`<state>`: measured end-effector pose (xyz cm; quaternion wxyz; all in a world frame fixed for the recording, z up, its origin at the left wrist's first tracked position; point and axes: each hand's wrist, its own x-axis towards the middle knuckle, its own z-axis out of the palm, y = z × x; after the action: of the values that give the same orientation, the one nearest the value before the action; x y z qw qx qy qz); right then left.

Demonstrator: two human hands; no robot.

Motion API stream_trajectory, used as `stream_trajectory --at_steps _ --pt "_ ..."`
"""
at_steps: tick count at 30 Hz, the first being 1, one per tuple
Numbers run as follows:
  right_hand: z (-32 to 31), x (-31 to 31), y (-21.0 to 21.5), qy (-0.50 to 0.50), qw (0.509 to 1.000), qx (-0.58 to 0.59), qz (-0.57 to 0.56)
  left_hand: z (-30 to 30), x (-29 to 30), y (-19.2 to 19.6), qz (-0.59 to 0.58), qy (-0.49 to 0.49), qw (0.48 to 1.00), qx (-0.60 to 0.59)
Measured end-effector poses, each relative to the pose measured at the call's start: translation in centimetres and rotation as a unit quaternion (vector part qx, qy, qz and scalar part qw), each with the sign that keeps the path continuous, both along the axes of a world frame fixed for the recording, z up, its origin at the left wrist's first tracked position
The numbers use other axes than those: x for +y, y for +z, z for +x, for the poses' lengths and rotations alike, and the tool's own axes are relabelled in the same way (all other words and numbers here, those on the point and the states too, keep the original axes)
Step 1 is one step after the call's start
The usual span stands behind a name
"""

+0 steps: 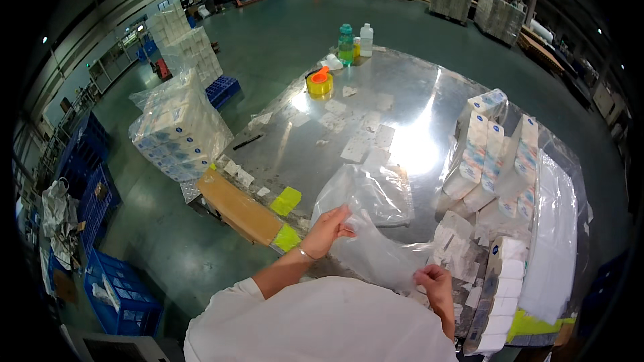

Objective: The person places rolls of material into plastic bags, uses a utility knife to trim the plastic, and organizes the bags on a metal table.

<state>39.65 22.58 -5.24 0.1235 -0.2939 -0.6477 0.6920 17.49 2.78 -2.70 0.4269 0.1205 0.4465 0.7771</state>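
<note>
"Where are the hands, and how much room is there?"

"A worker's left hand (327,230) and right hand (436,281) pinch a clear plastic bag (379,255), stretched between them over the near edge of the worktop (409,84). Beyond it, shiny metal scattered with paper scraps (355,147) runs to the far edge. Left of the left hand, brown cardboard (238,208) lines the border, with yellow-green tape (287,201) beside it."

"And the containers?"

"Well ahead of both hands, a green bottle (345,47) and a white bottle (366,41) stand upright; their contents cannot be told. Off the worktop, ahead and far left of the left hand, clear wrapping (143,98) encloses a pile of packs (181,121). Down to the left, a blue crate (131,305) holds pale material."

"What crowds the hands?"

"The right side is tightest: a row of white rolls (508,288) sits near the right hand, printed white packs (471,157) stand farther ahead, and flat plastic sheets (553,241) lie beyond the rolls. Ahead of the left hand are a black pen (247,142) and, farther off, a yellow tape roll (320,86)."
</note>
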Motion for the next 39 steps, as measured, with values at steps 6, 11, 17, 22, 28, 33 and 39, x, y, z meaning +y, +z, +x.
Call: stream_trajectory --at_steps 6,11,17,22,28,33,39 --pt "-2.5 1.1 -1.7 -0.199 0.942 0.212 -0.167 4.4 1.7 1.8 -0.064 -0.032 0.936 0.344" --pt "-4.4 -1.2 0.4 0.041 0.991 0.07 -0.108 5.6 4.1 5.1 -0.121 -0.121 0.688 0.705" --pt "-5.3 -1.3 1.9 0.045 0.975 0.134 -0.169 4.9 3.9 3.5 -0.178 -0.12 0.59 0.779" --pt "-4.8 -1.2 2.6 0.097 0.989 0.106 -0.03 4.5 5.2 5.5 -0.061 -0.083 0.586 0.804" --pt "-3.8 0.6 1.9 -0.011 0.984 0.161 -0.072 2.0 5.5 4.9 -0.046 -0.151 0.49 0.857" --pt "-4.8 1.1 1.3 -0.153 0.945 0.235 -0.167 4.9 4.6 6.1 -0.167 -0.33 0.447 0.814" --pt "-6.2 -0.3 4.1 -0.086 0.981 0.172 -0.021 3.9 4.8 5.8 -0.218 -0.296 0.733 0.573"
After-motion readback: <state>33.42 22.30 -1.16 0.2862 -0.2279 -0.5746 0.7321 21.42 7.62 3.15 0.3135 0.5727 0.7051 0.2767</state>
